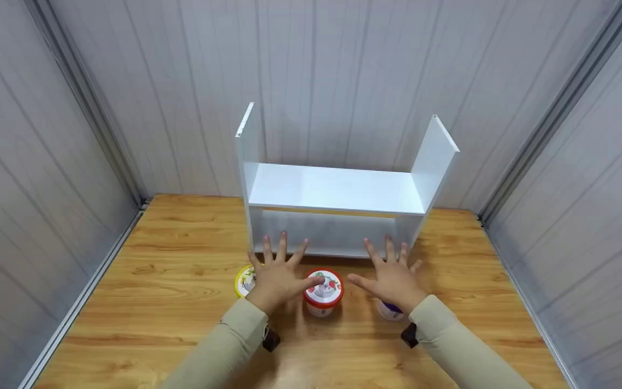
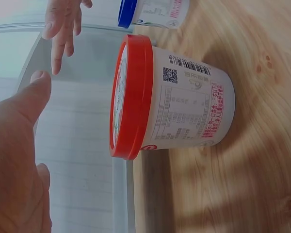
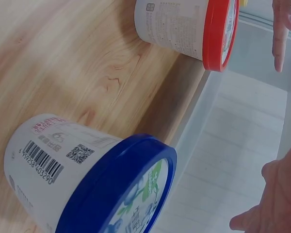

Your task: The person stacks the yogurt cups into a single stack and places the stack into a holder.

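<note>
Three white tubs with coloured lids stand upright in a row on the wooden table. The red-lidded tub (image 1: 324,289) is in the middle, between my hands. My left hand (image 1: 278,278) hovers with fingers spread, partly covering the yellow-lidded tub (image 1: 244,281). Over the blue-lidded tub (image 1: 391,310) my right hand (image 1: 394,278) is held with its fingers spread too, hiding most of it in the head view. Neither hand grips anything. The right wrist view shows the blue lid (image 3: 121,189) close up; in the left wrist view the red lid (image 2: 132,97) is near.
Behind the tubs stands a white shelf unit (image 1: 335,189) with two upright side panels and two levels. Pale panelled walls (image 1: 338,81) enclose the table (image 1: 181,302) at the back and both sides. Dark wrist cameras (image 1: 271,340) sit under my sleeves.
</note>
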The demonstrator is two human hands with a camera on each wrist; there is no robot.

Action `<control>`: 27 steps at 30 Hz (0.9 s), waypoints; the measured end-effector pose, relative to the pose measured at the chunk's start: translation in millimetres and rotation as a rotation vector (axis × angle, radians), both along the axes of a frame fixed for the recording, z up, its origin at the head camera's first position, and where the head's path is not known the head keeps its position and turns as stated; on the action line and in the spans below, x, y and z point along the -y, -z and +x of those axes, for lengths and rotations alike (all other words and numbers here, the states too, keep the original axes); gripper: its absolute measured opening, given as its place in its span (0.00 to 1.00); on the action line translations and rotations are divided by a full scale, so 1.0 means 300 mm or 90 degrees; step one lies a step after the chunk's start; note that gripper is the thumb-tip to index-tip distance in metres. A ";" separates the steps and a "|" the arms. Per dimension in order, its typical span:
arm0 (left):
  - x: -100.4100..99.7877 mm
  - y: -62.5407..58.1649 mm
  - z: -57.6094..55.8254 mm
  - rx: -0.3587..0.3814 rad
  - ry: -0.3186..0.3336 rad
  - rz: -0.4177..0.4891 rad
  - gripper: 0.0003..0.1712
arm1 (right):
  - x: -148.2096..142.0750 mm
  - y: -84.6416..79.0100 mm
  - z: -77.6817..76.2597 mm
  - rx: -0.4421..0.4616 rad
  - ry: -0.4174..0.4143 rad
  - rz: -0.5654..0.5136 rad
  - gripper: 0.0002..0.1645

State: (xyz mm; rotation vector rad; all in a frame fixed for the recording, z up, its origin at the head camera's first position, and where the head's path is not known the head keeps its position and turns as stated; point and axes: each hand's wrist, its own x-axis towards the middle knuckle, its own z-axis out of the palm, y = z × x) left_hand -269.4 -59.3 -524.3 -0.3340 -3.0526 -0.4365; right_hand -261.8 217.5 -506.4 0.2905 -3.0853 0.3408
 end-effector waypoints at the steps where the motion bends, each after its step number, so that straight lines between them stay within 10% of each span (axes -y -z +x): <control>1: -0.001 -0.001 0.001 0.000 0.001 0.002 0.58 | -0.002 -0.002 0.002 0.000 0.000 -0.001 0.66; 27: 0.158 0.031 0.034 -0.105 0.024 0.164 0.63 | -0.128 -0.017 0.044 -0.064 0.001 -0.155 0.67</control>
